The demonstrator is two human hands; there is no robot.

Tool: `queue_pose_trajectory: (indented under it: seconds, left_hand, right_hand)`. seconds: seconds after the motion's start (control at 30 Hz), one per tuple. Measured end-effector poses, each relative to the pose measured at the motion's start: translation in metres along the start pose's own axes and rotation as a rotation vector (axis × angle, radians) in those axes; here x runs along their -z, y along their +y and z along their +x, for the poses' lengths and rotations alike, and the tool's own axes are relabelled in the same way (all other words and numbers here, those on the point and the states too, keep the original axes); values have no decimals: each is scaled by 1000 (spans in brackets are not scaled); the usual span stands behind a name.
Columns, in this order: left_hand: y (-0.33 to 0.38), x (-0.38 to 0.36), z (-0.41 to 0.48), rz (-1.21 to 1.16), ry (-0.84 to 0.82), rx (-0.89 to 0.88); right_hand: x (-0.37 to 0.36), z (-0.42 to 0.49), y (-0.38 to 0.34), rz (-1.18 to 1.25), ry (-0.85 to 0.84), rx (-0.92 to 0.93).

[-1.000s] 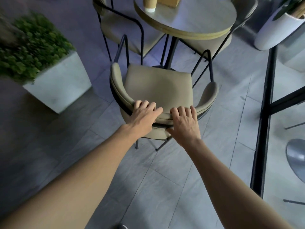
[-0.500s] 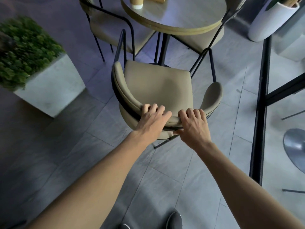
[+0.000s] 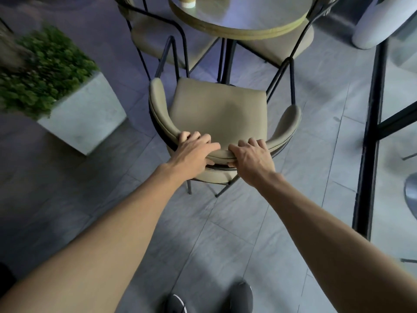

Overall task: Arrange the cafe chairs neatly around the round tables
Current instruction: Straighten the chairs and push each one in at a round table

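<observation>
Just short of the round table (image 3: pixel 243 21) | our left hand (image 3: pixel 191 152) and right hand (image 3: pixel 252 159) grip the chair (image 3: pixel 216 109) by its backrest, fingers curled over | another chair (image 3: pixel 158 39) tucked under the table's left side; planter (image 3: pixel 85 118) further left | grey tiled floor (image 3: pixel 225 233)

Bare forearms (image 3: pixel 117 245), no sleeves; dark grey shoes (image 3: pixel 241 298).

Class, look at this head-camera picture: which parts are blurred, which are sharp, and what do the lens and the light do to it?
Head view: motion blur smears the green leafy plant; the beige padded chair, left hand and right hand are fairly sharp; the wide lens tilts the black metal post; light is dim, bluish, with a soft shadow on the seat.
</observation>
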State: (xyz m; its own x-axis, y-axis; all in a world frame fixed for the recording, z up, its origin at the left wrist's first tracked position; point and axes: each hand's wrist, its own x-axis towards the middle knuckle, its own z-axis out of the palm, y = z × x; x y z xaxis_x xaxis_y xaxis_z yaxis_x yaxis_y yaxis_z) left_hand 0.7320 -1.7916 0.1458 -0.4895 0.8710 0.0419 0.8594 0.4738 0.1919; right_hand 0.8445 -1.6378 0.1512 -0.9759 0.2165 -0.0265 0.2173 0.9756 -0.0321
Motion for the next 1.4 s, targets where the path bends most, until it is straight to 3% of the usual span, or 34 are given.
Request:
queue_pose_trajectory:
  seconds: [0.4, 0.6, 1.07, 1.4]
  left_hand:
    - [37, -2, 32, -17, -23, -118]
    - [24, -1, 34, -68, -39, -36]
    - [93, -28, 99, -163, -33, 82]
    - [114, -35, 159, -21, -91, 107]
  right_hand:
    - [-2, -25, 42, 60, -30, -76]
    - [2, -4, 49, 93, -59, 14]
    - [6, 10, 148, -65, -76, 66]
    - [9, 47, 202, -95, -147, 27]
